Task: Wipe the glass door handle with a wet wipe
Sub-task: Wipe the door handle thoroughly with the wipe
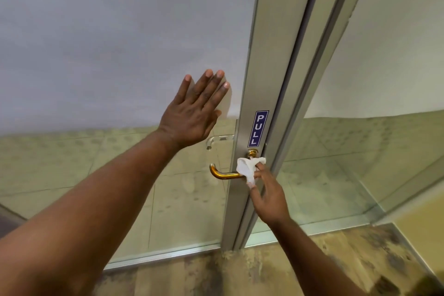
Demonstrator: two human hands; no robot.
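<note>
Two bare hands work at the frosted glass door (108, 43). Spread flat with nothing in it, the left hand (192, 115) presses the pane, while the right hand (269, 194) pinches a crumpled white wet wipe (247, 168) against the curved brass lever handle (223, 174), below a blue PULL sticker (257, 128).

I see a glossy brass-toned metal handle (224, 174), a soft white wipe (247, 167), a matt brushed-metal door frame (262, 79) and frosted glass (108, 31) at upper left.
</note>
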